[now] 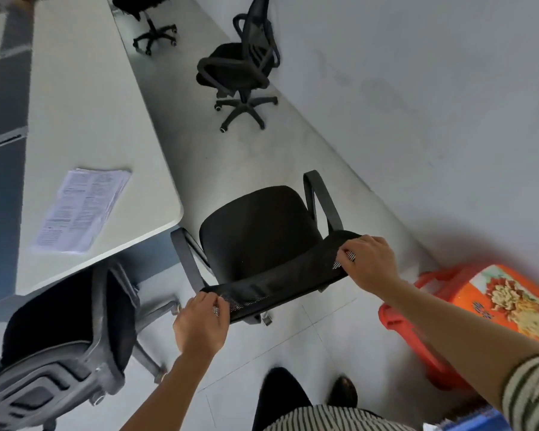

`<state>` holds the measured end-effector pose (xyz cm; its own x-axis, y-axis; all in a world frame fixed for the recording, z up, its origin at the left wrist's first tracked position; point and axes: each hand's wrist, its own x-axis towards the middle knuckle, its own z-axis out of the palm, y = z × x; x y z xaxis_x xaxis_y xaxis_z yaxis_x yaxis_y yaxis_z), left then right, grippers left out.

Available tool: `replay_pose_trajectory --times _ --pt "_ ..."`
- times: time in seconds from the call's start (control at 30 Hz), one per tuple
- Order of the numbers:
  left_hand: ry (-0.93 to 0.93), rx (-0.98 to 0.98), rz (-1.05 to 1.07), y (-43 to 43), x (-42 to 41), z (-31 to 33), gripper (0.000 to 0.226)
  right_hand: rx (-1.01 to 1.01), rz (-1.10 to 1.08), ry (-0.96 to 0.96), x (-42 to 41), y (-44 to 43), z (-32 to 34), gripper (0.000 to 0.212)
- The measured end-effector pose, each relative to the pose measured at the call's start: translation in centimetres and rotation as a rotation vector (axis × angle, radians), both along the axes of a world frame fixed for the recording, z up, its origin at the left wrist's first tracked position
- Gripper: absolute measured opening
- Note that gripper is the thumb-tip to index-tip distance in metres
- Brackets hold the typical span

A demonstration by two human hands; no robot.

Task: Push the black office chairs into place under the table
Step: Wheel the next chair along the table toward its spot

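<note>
A black office chair (259,231) with a mesh back stands on the floor just past the corner of the white table (84,119), its seat out from under the tabletop. My left hand (199,325) grips the left end of the chair's backrest top. At the right end of that top edge, my right hand (367,262) holds on. A second black chair (69,337) with a grey frame sits at the lower left, partly under the table's near end. Two more black chairs, one (240,70) in the aisle and one (150,20) farther back, stand away from the table.
A stack of printed papers (81,209) lies on the table near its corner. An orange plastic stool (467,315) with a floral top stands at the right, close behind the held chair. A pale wall (433,88) runs along the right of the narrow aisle.
</note>
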<state>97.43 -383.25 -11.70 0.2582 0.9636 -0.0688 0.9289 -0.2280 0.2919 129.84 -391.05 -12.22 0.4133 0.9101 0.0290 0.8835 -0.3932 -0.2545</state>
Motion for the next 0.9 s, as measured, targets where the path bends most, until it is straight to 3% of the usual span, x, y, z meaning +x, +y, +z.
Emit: replay_pose_trajectory --times 0.2,0.4,0.6,0.9 --pt "0.108 0.002 0.023 2.0 5.7 0.9 0.02 -0.023 -0.129 0.051 5.1 4.7 0.7 0.033" --pt "-0.008 0.096 -0.013 10.2 8.7 0.1 0.04 -0.053 -0.139 -0.041 7.7 9.9 0.4 0.041" --pt "-0.024 0.104 -0.041 17.6 13.3 0.1 0.034 -0.075 -0.125 -0.125 11.3 14.1 0.4 0.048" --pt "-0.063 0.159 -0.045 18.4 23.1 -0.3 0.033 0.074 -0.034 -0.133 23.3 21.2 -0.7 0.043"
